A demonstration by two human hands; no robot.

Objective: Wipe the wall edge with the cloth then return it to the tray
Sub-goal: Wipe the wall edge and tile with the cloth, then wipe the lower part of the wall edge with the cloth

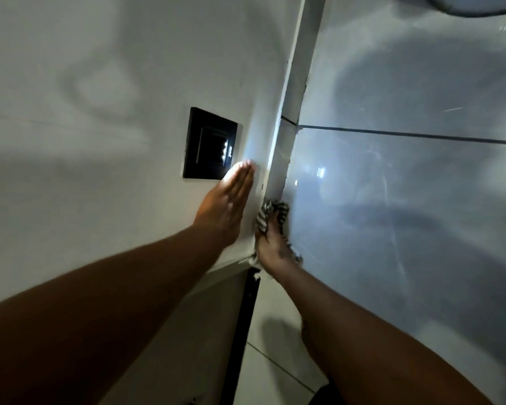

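A striped grey-and-white cloth [270, 213] is bunched in my right hand [270, 244] and pressed against the wall edge [287, 135], a narrow white strip running up between the painted wall and the glossy tiles. My left hand [228, 206] lies flat on the painted wall just left of that edge, fingers together and holding nothing. Its fingertips reach the lower right corner of the switch plate. No tray is in view.
A black switch plate [209, 143] sits on the white wall left of the edge. Glossy grey tiles [406, 185] with a dark grout line fill the right side. A dark vertical strip [247, 317] runs down below the hands.
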